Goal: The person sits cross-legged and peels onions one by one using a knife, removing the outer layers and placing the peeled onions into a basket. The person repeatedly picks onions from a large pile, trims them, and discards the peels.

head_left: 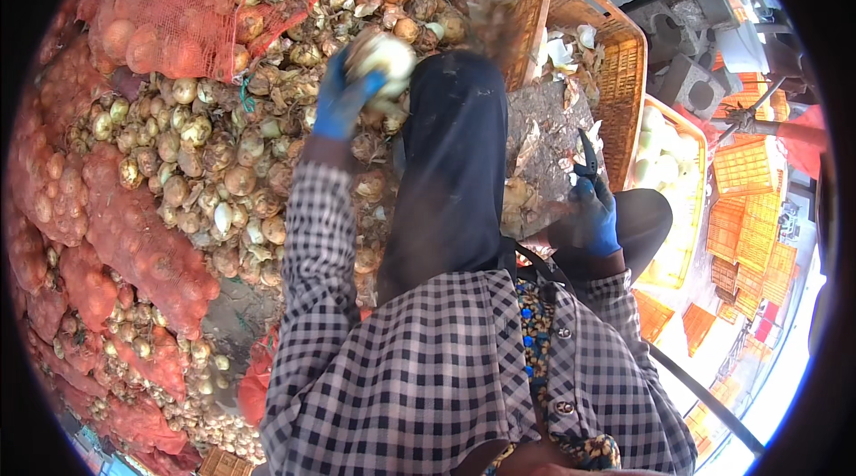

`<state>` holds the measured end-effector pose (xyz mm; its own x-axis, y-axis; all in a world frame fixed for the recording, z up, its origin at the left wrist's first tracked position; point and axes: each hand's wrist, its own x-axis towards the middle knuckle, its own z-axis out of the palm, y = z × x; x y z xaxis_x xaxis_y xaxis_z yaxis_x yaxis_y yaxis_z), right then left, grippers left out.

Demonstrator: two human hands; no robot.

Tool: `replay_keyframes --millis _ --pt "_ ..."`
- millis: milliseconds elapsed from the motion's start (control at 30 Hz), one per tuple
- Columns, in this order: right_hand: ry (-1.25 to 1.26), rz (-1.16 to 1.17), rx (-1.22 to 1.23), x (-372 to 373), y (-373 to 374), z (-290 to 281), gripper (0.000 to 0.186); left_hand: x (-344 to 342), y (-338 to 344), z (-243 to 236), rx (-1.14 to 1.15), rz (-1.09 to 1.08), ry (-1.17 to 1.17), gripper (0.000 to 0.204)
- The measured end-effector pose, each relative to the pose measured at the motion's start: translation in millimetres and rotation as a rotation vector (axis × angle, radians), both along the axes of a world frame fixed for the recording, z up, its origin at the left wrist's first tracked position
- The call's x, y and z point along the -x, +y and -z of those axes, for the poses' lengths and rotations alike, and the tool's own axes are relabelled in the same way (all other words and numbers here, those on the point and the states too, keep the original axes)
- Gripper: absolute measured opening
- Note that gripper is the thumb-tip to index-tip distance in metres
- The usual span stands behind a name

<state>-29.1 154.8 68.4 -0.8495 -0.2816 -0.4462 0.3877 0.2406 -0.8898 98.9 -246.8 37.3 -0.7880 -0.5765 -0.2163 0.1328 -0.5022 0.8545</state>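
Observation:
A pale, partly peeled onion (389, 59), blurred by motion, sits in my blue-gloved left hand (341, 100), with the fingers closed around it. This hand is above the onion heap (236, 151), just left of my raised knee. Lower on the right, my blue-gloved right hand (596, 219) is closed around the handle of a dark knife (588, 153), its blade pointing up and away from me. Beside that hand lies a dirty grey surface (544, 142) strewn with dry onion skins.
An orange plastic crate (635, 53) with loose skins stands tilted at the far right. Next to it, another crate (687, 249) holds whitish peeled onions. Red mesh sacks of onions (169, 12) crowd the left side. Concrete blocks (691, 84) and more orange crates (744, 168) lie farther right.

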Motion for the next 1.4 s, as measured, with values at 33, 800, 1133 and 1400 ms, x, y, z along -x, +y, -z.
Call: replay_keyframes --millis 33,800,1133,1400 --pt "0.005 0.006 0.01 0 1 -1 0.032 34 -8 1 0.241 -0.029 0.087 0.071" --pt "0.278 -0.26 -0.336 16 1 9 0.032 -240 97 209 -0.198 -0.333 -0.93 0.058" --pt "0.057 -0.106 -0.285 -5 -43 -25 0.031 -234 196 264 -0.466 -0.263 -1.036 0.053" --pt "0.056 -0.07 -0.316 -1 -16 -12 0.031 -277 228 232 -0.57 -0.372 -0.974 0.049"
